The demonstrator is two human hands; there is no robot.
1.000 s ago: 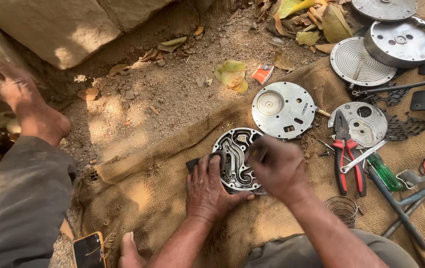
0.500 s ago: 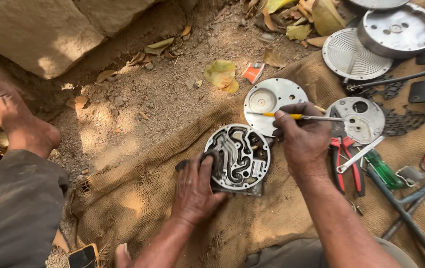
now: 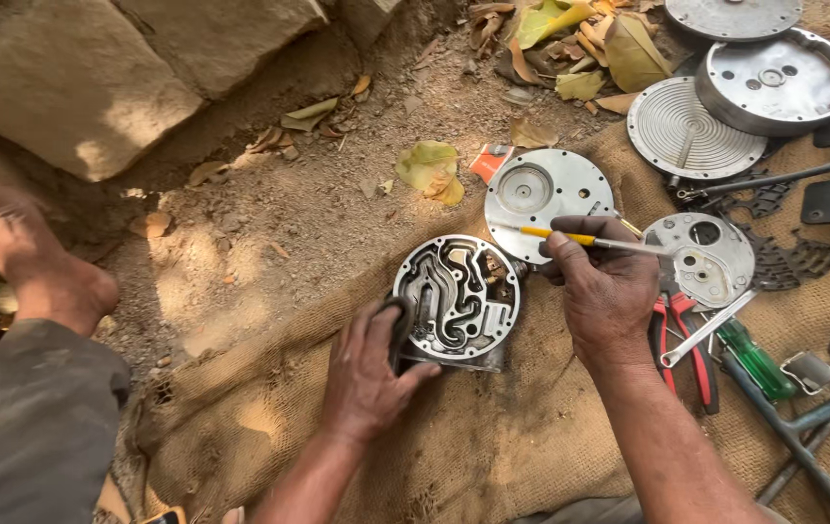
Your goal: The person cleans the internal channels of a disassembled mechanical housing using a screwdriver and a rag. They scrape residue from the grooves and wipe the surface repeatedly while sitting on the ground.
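Note:
A round metal casting point(image 3: 458, 296) with winding channels lies on the burlap sacking point(image 3: 454, 437). My left hand point(image 3: 371, 374) rests against its lower left edge and steadies it. Just right of the casting, my right hand point(image 3: 604, 286) is shut on a thin tool with a yellow grip point(image 3: 570, 236), held level, its metal shaft pointing right. A flat round metal plate point(image 3: 546, 194) lies just behind that hand.
Red-handled pliers point(image 3: 677, 335), a wrench point(image 3: 706, 330), a green screwdriver point(image 3: 754, 359) and more metal discs point(image 3: 701, 257) point(image 3: 691, 131) point(image 3: 779, 82) lie at the right. Stone blocks point(image 3: 75, 87) and dry leaves sit behind. A bare foot point(image 3: 22, 257) rests at the left.
A second ago my right hand was on the casting; it has lifted away to the right and now holds the yellow-gripped tool. My left hand has stayed on the casting.

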